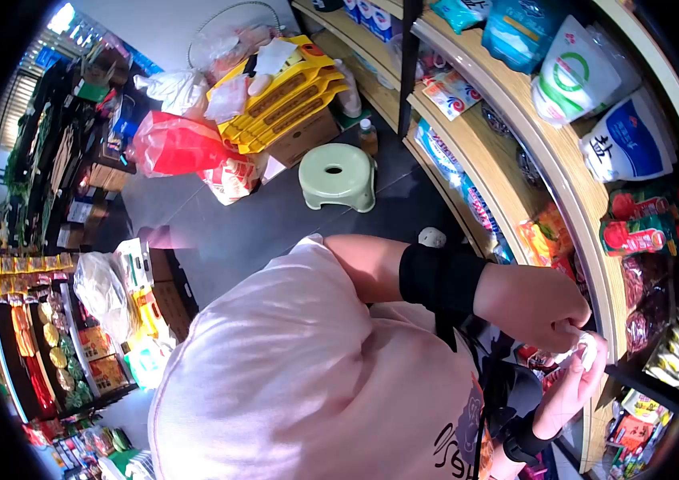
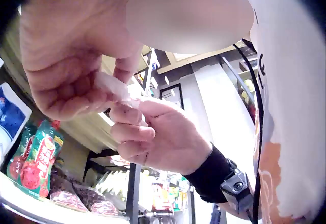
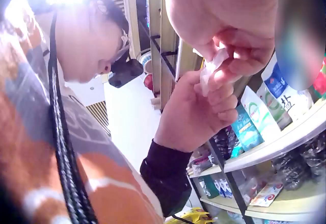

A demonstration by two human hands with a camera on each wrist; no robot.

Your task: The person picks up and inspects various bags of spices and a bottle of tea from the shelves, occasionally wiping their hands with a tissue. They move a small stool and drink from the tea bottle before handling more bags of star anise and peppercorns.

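Both hands meet at a small crumpled white piece, perhaps tissue or thin plastic [image 1: 587,349]. My left hand [image 1: 557,314] pinches one part of it with curled fingers, and my right hand [image 1: 575,384] grips it from the other side. In the left wrist view, the white piece [image 2: 113,86] bridges the fingertips of the left hand [image 2: 76,61] and the right hand [image 2: 163,137]. The right wrist view has it [image 3: 213,71] between the right hand [image 3: 229,25] and left hand [image 3: 193,112]. Fingers partly cover it.
Beside the hands run wooden shelves [image 1: 507,156] with salt bags [image 1: 626,144] and red-green packets [image 1: 635,236]. A green stool [image 1: 338,178] stands on the dark floor, near a red bag [image 1: 171,144] and yellow packages [image 1: 279,100]. More stocked racks are at the left.
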